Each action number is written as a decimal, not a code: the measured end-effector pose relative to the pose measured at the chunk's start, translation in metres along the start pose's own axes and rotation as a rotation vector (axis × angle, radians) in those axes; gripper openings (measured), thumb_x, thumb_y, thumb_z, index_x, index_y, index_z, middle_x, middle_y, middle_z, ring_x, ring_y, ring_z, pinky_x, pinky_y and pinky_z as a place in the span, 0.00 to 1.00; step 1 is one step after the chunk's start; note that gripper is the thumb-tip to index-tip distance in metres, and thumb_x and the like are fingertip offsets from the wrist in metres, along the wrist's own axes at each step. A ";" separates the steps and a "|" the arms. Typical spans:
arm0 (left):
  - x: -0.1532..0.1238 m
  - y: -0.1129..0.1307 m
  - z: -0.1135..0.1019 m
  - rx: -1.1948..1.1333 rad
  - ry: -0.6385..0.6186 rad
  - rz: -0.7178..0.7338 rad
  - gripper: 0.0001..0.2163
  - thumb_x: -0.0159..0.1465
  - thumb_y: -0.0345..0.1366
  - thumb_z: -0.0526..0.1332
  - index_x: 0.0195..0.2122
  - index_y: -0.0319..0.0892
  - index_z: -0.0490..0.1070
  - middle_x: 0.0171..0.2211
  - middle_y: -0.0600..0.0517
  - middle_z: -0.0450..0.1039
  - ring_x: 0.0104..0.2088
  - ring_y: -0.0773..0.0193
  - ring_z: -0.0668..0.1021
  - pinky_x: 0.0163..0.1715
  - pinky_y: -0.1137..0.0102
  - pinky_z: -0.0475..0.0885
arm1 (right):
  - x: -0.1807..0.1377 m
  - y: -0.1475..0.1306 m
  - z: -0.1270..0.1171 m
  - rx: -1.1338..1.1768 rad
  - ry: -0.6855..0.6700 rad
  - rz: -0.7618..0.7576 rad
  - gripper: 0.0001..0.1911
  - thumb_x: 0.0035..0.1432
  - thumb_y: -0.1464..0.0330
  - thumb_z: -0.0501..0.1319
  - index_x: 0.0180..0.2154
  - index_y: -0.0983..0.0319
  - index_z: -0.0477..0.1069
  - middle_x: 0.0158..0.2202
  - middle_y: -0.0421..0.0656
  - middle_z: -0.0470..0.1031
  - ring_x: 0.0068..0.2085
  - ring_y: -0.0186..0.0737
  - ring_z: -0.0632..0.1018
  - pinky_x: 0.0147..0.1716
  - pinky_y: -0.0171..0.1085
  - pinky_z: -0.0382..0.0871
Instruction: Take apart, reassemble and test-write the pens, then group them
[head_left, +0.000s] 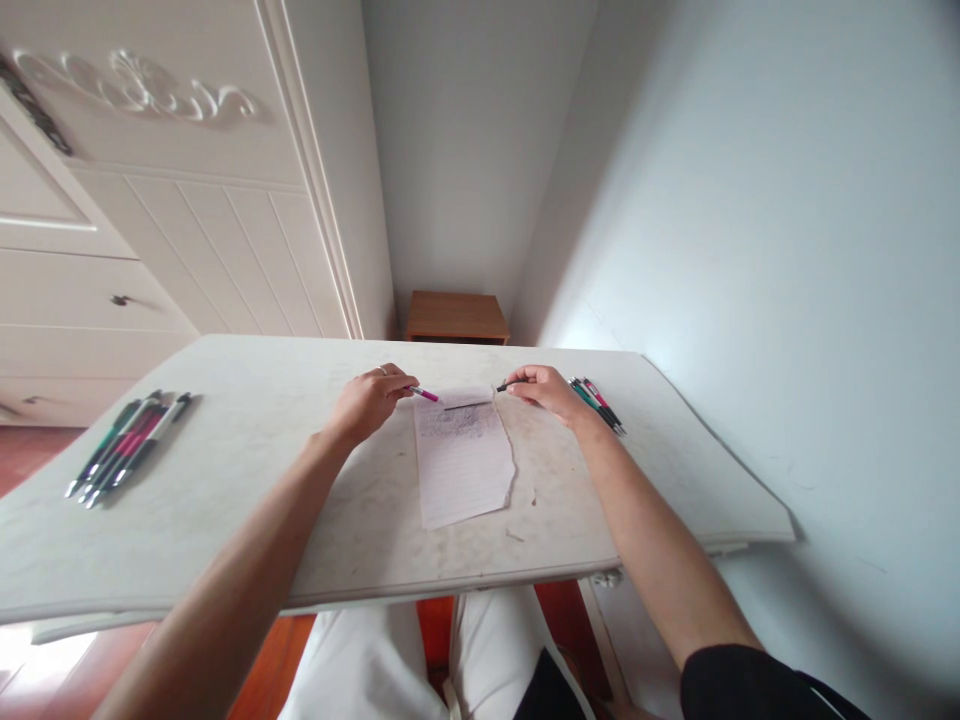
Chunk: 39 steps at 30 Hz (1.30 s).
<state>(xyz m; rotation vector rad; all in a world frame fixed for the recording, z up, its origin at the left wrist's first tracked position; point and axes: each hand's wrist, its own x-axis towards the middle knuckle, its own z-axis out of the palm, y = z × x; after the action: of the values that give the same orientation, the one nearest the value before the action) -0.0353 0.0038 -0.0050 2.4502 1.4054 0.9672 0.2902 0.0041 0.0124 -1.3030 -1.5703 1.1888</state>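
Observation:
My left hand is closed round a pink pen barrel, which points right over the top of a sheet of paper. On the other side, my right hand pinches a small black pen part near the sheet's upper right corner. Between the two hands a thin dark pen refill lies across the paper. The lined sheet has a torn right edge and dark scribbles near its top. My fingers cover part of both held pieces.
Several pens lie grouped at the left of the white table. Another bunch of pens rests beyond my right wrist. A cream cabinet stands at the left, a wall at the right, and a brown wooden box-like piece behind.

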 end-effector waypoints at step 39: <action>0.003 -0.015 0.002 0.056 -0.089 -0.035 0.15 0.61 0.45 0.59 0.40 0.43 0.81 0.42 0.44 0.80 0.47 0.48 0.77 0.50 0.58 0.70 | -0.002 0.009 -0.018 -0.591 0.102 -0.143 0.10 0.47 0.75 0.66 0.34 0.60 0.81 0.37 0.44 0.82 0.38 0.42 0.80 0.42 0.38 0.71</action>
<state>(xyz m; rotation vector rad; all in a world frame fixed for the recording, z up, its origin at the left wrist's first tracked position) -0.0437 0.0145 -0.0113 2.4669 1.4594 0.8111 0.3101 0.0059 0.0088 -1.5489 -1.9824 0.5699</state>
